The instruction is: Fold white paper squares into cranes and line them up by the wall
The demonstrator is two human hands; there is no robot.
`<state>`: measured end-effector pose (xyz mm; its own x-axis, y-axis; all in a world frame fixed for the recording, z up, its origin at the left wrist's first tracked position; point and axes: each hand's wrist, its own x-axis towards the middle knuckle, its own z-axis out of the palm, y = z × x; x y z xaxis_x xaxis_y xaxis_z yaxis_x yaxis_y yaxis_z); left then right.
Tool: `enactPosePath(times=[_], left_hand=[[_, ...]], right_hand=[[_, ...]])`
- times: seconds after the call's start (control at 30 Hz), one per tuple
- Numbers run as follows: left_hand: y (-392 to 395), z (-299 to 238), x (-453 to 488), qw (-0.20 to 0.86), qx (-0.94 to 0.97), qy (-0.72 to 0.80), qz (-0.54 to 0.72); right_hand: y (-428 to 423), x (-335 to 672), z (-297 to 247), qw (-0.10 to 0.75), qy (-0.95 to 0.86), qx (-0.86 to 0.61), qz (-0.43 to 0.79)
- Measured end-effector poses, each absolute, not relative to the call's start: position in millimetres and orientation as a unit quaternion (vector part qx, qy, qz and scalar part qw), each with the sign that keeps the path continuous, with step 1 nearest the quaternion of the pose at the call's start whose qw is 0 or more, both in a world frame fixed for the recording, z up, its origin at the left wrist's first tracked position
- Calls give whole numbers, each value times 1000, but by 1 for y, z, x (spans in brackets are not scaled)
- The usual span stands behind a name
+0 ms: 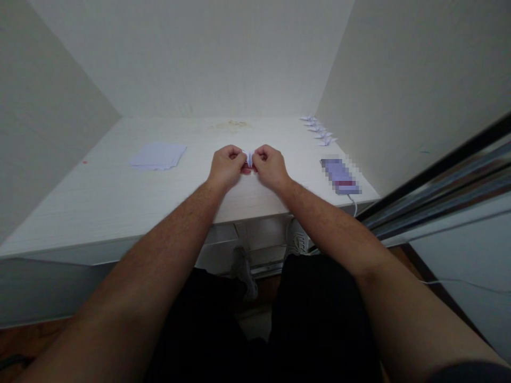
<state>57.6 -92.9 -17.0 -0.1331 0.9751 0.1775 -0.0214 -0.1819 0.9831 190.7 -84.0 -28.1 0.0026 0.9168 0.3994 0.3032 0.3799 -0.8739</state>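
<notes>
Between my two hands, just above the white table (191, 199), is a small folded paper piece (249, 159), pale lilac, most of it covered by my fingers. My left hand (227, 166) pinches its left side, thumb and fingers curled together. From the other side my right hand (270, 166) grips it in a similar pinch. A stack of pale paper sheets (158, 155) lies to the left of my hands. Several folded paper cranes (319, 131) stand in a row at the table's back right.
A blurred-out phone (340, 176) lies on the right, with a white cable (353, 205) running over the front edge. Brownish marks (237, 124) show near the back wall. Side walls bound the table. A dark-edged metal track (435, 175) runs along the right.
</notes>
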Motion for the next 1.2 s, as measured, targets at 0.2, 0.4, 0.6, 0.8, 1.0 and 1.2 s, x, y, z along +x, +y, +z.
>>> enactPosePath(times=[0.2,0.4,0.6,0.8,1.0,1.2], left_hand=[[-93,-17,57,449,492,468,580],[-95,-16,57,444,489,473,583],[-93,-19,57,439,492,472,585],[-88,-23,55,435,498,477,579],[-88,-24,54,418,499,481,588],[-91,-22,53,397,508,496,581]], right_hand=[[-94,190,-20,503,-665,-496,243],[-97,190,-17,499,-669,-502,226],[-93,190,-23,506,-677,-481,232],[-92,190,-28,525,-686,-447,231],[-91,190,-29,524,-668,-469,241],[-88,191,-32,512,-650,-492,270]])
